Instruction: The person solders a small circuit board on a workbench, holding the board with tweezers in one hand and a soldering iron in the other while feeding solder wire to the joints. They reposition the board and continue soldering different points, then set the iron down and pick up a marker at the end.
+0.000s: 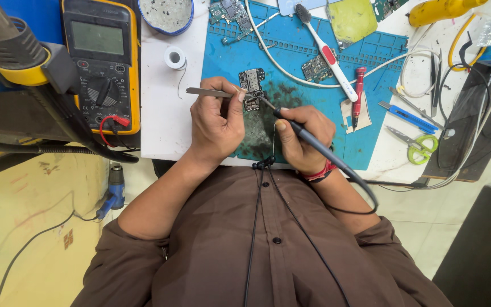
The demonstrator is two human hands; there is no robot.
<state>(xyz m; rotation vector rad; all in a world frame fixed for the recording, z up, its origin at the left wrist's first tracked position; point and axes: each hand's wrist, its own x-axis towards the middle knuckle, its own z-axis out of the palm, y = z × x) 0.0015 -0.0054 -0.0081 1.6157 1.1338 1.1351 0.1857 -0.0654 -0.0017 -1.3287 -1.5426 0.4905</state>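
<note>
**Blue mat, two tools meeting on a small circuit board**

Blue rubber matting (313, 45) covers the middle of the white tabletop (163, 113), and a small circuit board (252, 86) lies on it just ahead of the person's hands. The left hand (217, 122) is closed around a pair of metal tweezers (208, 92); their tips reach the board from the left, though the thumb hides exactly where they touch. The right hand (302, 139) grips a dark soldering iron (299, 132) like a pen, its thin tip slanting up to the lower edge of the same board. A dark, sooty stain on the mat spreads beneath both hands, and the hands cover most of it.

The iron's cable (359, 185) loops off the tabletop's near edge, back past a red wristband (318, 172). A thin black cord runs down the brown shirt; its lower end leaves the picture.

Around the work: a yellow multimeter (102, 62) at the left, its top cut off by the frame; a small spool of solder wire (174, 57) beside it; a round dish (166, 14), only partly in view. On the mat lie a white and red toothbrush (326, 51), a red screwdriver (358, 94) and another board (315, 68). Further right sit a blue knife (407, 116) and green-handled scissors (419, 145). More boards along the far edge are cropped and hard to make out. A yellow tool (441, 8) at top right is cut off too.
</note>
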